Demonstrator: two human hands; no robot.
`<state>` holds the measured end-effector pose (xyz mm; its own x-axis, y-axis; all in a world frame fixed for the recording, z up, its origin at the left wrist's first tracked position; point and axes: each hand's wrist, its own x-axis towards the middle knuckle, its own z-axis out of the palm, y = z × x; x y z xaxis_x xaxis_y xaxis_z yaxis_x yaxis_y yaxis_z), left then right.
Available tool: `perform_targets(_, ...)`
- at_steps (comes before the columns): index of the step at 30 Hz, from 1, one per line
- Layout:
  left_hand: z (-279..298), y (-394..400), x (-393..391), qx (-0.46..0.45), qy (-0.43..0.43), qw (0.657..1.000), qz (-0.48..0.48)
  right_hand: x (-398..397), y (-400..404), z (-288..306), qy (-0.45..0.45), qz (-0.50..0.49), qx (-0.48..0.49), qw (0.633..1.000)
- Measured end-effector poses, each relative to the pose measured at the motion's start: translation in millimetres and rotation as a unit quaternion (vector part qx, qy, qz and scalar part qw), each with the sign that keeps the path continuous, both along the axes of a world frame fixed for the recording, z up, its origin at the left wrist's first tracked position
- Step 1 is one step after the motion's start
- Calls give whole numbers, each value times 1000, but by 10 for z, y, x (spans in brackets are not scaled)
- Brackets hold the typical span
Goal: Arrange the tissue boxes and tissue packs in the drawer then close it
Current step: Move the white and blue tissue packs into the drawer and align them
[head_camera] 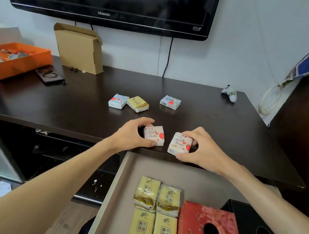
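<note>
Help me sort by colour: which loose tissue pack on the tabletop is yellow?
The yellow pack in the far group, lying right of a blue pack. The other far pack is blue too, and both held ones are white.

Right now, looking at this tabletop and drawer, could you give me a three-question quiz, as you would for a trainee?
1. True or false: the drawer is open.
2. How many tissue packs lie on the table that no hand touches?
3. The red floral tissue box in the drawer lies between which two things? A) yellow packs and black tissue box B) orange tray and cardboard box C) two pink packs

Key
1. True.
2. Three: a blue pack, a yellow pack and another blue pack. The left hand and right hand each grip a pink pack.
3. A: yellow packs and the black tissue box.
</note>
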<state>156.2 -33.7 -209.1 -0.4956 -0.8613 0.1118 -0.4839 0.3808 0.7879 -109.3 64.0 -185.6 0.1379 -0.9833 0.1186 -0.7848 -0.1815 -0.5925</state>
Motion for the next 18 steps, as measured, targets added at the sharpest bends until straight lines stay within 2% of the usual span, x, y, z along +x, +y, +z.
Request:
perform_targets(4, 51, 61, -21, -17, 0, 1000, 20, 69, 318, 14, -15, 0, -47, 999)
perform_targets(8, 148, 314, -33, -30, 74, 996, 40, 129, 702, -10, -31, 9, -44, 999)
perform_targets(10, 174, 575, 29, -51, 87, 995, 19, 169, 892, -11, -32, 8, -37, 999)
perform_targets(14, 60, 1185, 284, -40, 19, 998, -39, 281, 1186, -77, -43, 6, 21, 999)
perform_targets(18, -207, 1618, 494, -24, -67, 995, -75, 452, 1360, -158, 34, 40, 59, 997)
